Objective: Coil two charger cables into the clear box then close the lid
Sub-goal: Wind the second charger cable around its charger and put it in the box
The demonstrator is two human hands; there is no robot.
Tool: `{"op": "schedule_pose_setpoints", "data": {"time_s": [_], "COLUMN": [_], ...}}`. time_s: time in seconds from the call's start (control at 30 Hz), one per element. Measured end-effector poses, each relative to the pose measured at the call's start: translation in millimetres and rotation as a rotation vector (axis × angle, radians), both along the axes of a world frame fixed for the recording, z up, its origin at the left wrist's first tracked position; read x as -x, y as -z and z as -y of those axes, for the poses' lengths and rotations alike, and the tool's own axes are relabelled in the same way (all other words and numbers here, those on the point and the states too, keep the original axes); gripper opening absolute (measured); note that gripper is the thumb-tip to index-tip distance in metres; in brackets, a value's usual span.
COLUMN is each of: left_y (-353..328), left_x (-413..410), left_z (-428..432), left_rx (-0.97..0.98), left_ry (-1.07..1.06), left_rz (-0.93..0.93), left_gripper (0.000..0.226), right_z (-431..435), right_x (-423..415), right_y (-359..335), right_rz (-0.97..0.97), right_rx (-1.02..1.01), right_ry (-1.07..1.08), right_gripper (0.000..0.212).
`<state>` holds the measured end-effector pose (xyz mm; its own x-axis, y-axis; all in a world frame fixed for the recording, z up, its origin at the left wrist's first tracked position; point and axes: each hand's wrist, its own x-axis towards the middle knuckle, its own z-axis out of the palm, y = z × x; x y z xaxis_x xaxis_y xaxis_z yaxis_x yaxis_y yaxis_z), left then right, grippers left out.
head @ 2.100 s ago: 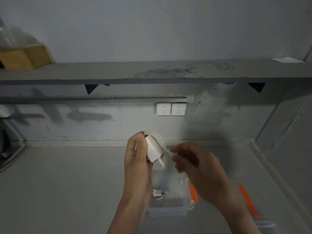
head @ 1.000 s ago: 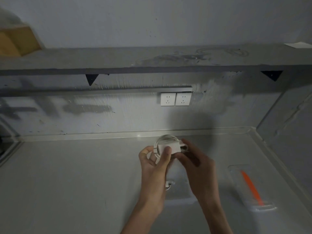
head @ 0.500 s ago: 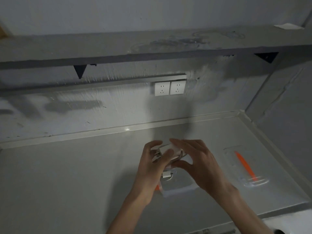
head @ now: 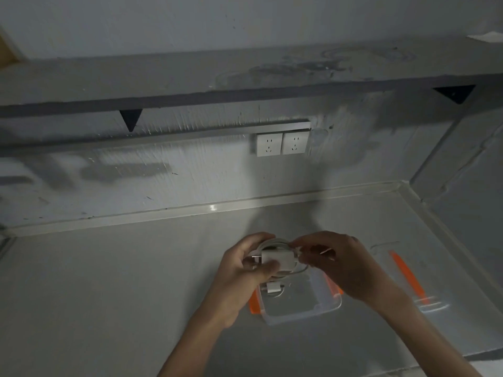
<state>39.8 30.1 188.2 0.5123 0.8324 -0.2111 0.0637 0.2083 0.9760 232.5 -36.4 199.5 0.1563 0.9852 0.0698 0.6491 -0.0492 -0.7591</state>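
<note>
Both hands, left hand [head: 246, 263] and right hand [head: 339, 261], clamped on the coiled white charger [head: 276, 258], had lowered it just above the clear box [head: 302, 303], so placing looked next.

Both bare forearms reach forward from the lower edge of the view and converge at the middle. The left hand [head: 239, 270] is curled, fingers wrapped round from behind and thumb pressed across the front, its grip closed on a white charger [head: 276, 258]. The right hand [head: 345, 263] meets it from the other side, palm down, fingertips pinched together at the charger's end.
</note>
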Motion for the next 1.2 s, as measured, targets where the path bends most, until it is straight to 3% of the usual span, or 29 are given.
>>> {"op": "schedule_pose_setpoints", "data": {"time_s": [0.1,0.27,0.47,0.6,0.73,0.83,0.97,1.07,1.2], "left_y": [-11.8,-29.4,-36.7,-38.4,-34.7,-25.3,-4.1,10.6,30.9], "left_x": [-14.6,-45.3,-81.1,-96.3,-123.8,-139.4,-151.6,-165.4,-170.0], "left_z": [1.3,10.8,14.6,8.2,4.7,2.5,2.2,6.3,-0.9], "left_rx": [-0.057,-0.134,-0.196,-0.136,-0.024,-0.020,0.039,0.028,-0.088], "left_ry": [-0.003,-0.032,-0.042,-0.156,-0.264,-0.363,-0.450,-0.487,-0.498], "left_rz": [-0.019,-0.013,-0.030,0.118,0.311,0.348,0.352,0.308,0.131], "left_gripper": [0.043,0.042,0.041,0.043,0.044,0.044,0.041,0.039,0.039], "right_z": [-8.3,-18.5,-33.6,-37.7,-36.1,-30.5,-28.0,-27.8,-28.1], "right_x": [-22.6,-62.2,-112.4,-132.0,-135.8,-119.9,-108.4,-100.7,-106.4], "right_y": [-14.0,-53.6,-79.6,-53.4,-24.5,-3.3,16.4,28.4,49.9], "right_rz": [0.180,0.599,0.734,0.448,-0.108,-0.496,-0.701,-0.752,-0.860], "right_rx": [-0.039,-0.394,-0.548,-0.588,-0.441,-0.261,-0.224,-0.226,-0.068], "right_ry": [-0.050,-0.266,-0.353,-0.271,-0.039,0.046,0.136,0.244,0.258], "right_gripper": [0.018,0.025,0.038,0.013,0.017,0.022,0.025,0.027,0.033]}}
